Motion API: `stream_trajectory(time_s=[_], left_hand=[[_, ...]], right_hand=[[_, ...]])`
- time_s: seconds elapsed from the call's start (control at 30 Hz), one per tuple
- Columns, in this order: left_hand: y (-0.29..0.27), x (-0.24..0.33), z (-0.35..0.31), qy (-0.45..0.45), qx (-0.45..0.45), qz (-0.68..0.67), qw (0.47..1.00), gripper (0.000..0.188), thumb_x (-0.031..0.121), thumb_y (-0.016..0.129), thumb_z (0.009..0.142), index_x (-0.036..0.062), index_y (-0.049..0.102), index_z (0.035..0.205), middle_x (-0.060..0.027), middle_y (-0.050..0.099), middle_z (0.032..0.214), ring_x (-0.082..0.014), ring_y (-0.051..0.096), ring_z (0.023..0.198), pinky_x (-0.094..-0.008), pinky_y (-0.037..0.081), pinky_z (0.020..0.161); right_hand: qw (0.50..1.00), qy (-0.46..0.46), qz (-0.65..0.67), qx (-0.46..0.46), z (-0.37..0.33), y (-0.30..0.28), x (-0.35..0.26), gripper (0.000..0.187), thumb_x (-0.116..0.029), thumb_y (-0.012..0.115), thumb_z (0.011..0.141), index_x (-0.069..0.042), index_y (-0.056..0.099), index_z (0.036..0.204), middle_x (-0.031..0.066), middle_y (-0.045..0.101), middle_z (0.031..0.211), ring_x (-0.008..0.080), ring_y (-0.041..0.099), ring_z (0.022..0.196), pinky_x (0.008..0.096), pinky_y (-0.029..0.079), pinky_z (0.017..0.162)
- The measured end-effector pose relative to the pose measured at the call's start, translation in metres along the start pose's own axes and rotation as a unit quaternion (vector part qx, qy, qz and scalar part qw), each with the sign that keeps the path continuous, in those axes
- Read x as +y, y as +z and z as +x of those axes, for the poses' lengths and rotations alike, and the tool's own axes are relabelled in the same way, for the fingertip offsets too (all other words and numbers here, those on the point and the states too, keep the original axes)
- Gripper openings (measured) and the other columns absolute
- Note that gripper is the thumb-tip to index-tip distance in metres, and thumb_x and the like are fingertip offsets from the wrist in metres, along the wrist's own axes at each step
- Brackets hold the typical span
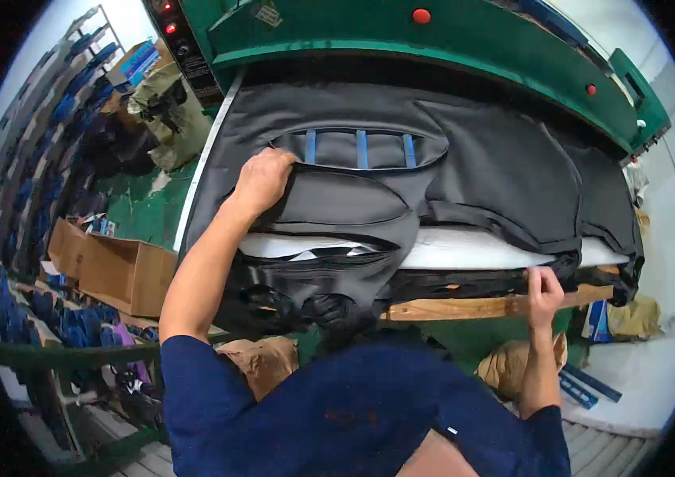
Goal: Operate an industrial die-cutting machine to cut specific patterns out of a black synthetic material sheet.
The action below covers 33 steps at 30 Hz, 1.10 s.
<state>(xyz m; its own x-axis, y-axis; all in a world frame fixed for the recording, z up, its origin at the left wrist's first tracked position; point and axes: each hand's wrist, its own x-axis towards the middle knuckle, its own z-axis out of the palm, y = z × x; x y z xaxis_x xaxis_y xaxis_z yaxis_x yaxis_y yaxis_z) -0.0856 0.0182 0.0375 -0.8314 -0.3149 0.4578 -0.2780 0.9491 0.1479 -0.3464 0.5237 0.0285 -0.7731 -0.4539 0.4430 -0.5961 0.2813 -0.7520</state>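
My left hand [264,181] is closed on the left end of a long curved cutting die [362,149], a thin dark outline with blue crossbars. The die lies on black leather-like sheet [496,171] spread over the work surface. Below it, the sheet has a lens-shaped cut-out [305,246] through which white shows. Near the front edge, my right hand [544,296] is closed at the hanging edge of the black sheet, its fingertips partly hidden. A white board [464,248] shows beneath the sheet.
A green press beam [337,44] with red buttons spans the far side. Along the front runs a wooden edge [464,306]. An open cardboard box [126,274] and racks of dies [27,175] stand at left. Brown sacks [270,362] sit below the table.
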Motion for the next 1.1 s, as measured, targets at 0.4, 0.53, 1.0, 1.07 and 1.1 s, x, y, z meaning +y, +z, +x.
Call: stream_trajectory(time_s=[0.4, 0.53, 1.0, 1.07, 1.1], left_hand=[[0.002, -0.04, 0.015, 0.038, -0.03, -0.058, 0.997, 0.011, 0.009, 0.065, 0.081, 0.0065, 0.067, 0.092, -0.0138, 0.061, 0.096, -0.0342, 0.061, 0.095, -0.0448, 0.053, 0.081], [0.003, -0.047, 0.021, 0.109, -0.017, -0.019, 0.994, 0.01, 0.012, 0.069, 0.079, 0.0079, 0.067, 0.088, -0.0099, 0.06, 0.094, -0.031, 0.06, 0.096, -0.0417, 0.051, 0.081], [-0.026, -0.062, 0.053, 0.067, -0.161, -0.131, 0.976, 0.01, 0.014, 0.068, 0.085, 0.0059, 0.064, 0.089, -0.0123, 0.065, 0.091, -0.0333, 0.063, 0.094, -0.0529, 0.041, 0.101], [-0.023, -0.065, 0.053, 0.041, -0.185, -0.187, 0.964, 0.011, 0.013, 0.068, 0.084, 0.0051, 0.063, 0.089, -0.0131, 0.064, 0.088, -0.0337, 0.062, 0.091, -0.0478, 0.045, 0.092], [-0.022, -0.067, 0.05, 0.065, -0.155, -0.194, 0.967, 0.012, 0.012, 0.069, 0.083, 0.0034, 0.061, 0.087, -0.0136, 0.063, 0.086, -0.0341, 0.061, 0.088, -0.0443, 0.047, 0.083]], right_hand=[[0.931, -0.237, -0.068, -0.268, 0.11, 0.218, -0.155, 0.024, -0.016, 0.068, 0.084, -0.001, 0.066, 0.103, 0.0159, 0.069, 0.101, 0.032, 0.066, 0.093, 0.0397, 0.053, 0.083], [0.945, -0.135, -0.025, -0.298, 0.139, 0.281, -0.148, 0.031, -0.02, 0.066, 0.084, 0.001, 0.065, 0.107, 0.0196, 0.067, 0.105, 0.0362, 0.063, 0.102, 0.0426, 0.05, 0.089], [0.836, -0.267, -0.185, -0.443, 0.187, 0.293, -0.149, 0.04, -0.001, 0.059, 0.082, -0.008, 0.065, 0.121, 0.0172, 0.064, 0.105, 0.0356, 0.064, 0.099, 0.0431, 0.053, 0.087], [0.812, -0.306, -0.208, -0.451, 0.195, 0.304, -0.142, 0.04, -0.003, 0.059, 0.081, -0.009, 0.066, 0.119, 0.0163, 0.063, 0.104, 0.0349, 0.065, 0.096, 0.0432, 0.054, 0.082], [0.767, -0.366, -0.265, -0.457, 0.199, 0.307, -0.146, 0.039, -0.004, 0.06, 0.081, -0.01, 0.066, 0.119, 0.0164, 0.063, 0.105, 0.0341, 0.065, 0.095, 0.0425, 0.054, 0.081]])
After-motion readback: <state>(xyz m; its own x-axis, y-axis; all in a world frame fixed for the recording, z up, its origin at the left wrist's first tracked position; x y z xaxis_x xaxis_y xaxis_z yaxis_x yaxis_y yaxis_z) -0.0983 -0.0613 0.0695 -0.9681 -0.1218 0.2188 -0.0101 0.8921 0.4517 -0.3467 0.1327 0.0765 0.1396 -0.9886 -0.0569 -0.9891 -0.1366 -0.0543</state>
